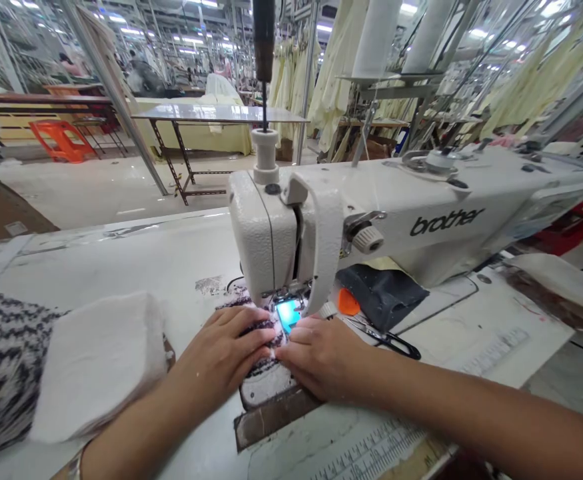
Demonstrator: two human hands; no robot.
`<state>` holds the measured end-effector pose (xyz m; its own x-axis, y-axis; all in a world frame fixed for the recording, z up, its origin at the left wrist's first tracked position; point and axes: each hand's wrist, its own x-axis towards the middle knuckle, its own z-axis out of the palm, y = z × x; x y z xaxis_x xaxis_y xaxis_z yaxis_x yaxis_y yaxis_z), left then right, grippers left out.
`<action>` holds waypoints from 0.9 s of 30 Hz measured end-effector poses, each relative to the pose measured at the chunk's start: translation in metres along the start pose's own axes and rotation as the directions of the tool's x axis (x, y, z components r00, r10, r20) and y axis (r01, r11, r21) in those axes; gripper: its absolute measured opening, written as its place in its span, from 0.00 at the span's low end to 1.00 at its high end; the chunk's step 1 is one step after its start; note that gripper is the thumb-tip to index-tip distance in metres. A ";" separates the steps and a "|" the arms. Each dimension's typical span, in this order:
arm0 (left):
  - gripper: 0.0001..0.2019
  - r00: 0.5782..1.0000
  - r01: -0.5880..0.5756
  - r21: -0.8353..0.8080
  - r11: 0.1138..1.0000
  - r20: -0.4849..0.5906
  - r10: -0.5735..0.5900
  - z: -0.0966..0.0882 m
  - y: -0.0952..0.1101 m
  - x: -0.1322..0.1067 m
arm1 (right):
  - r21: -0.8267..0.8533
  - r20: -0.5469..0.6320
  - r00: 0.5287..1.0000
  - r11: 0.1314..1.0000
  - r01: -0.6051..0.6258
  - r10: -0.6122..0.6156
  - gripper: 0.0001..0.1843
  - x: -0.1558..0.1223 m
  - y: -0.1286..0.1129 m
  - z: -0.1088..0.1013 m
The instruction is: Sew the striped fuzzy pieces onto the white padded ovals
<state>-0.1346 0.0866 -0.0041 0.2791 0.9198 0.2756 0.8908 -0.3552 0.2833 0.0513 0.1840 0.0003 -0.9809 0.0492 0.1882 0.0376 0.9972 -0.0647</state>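
A white Brother sewing machine (411, 213) stands across the table, its needle area lit by a blue-white light (288, 313). A small piece of black-and-white knit fabric (264, 333) lies under the presser foot. My left hand (224, 353) lies flat on the fabric, fingers stretched toward the needle. My right hand (321, 353) rests just right of the needle, fingers curled and pressed together on the fabric's edge. Both hands meet at the fabric in front of the needle.
A stack of white fleece and black-and-white knit pieces (61, 367) sits at the left. Black scissors (388, 340), an orange object (347, 303) and dark cloth (386, 293) lie behind my right hand. Thread cones (376, 33) stand behind the machine. Pale garments (331, 73) hang beyond.
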 end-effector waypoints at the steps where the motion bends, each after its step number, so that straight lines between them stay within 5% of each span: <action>1: 0.10 1.000 0.003 -0.004 1.000 -0.010 -0.003 0.000 0.000 0.001 | 0.006 -0.008 1.000 1.000 -0.014 0.014 0.05 0.000 0.000 0.000; 6: 0.11 0.987 -0.096 -0.043 0.994 -0.130 0.090 0.003 0.002 0.001 | 0.026 -0.068 0.996 0.999 -0.048 0.049 0.06 -0.001 -0.002 0.004; 11: 0.10 0.991 -0.095 -0.068 0.993 -0.105 0.088 0.005 0.000 0.003 | 0.024 -0.086 0.993 0.997 -0.078 0.080 0.03 0.000 -0.003 0.004; 20: 0.10 0.980 0.122 -0.025 0.992 -0.157 -0.125 0.011 0.004 0.010 | -0.050 -0.080 0.978 0.979 -0.199 0.195 0.06 0.005 0.002 0.002; 27: 0.09 0.948 0.283 0.163 0.945 -0.196 -0.250 0.018 0.015 0.014 | -0.028 -0.246 0.961 0.990 -0.142 0.130 0.10 -0.001 0.007 0.008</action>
<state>-0.1108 0.0969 -0.0125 -0.0286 0.9285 0.3701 0.9794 -0.0480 0.1960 0.0508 0.1901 -0.0080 -0.8904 0.1913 0.4130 0.1817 0.9814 -0.0628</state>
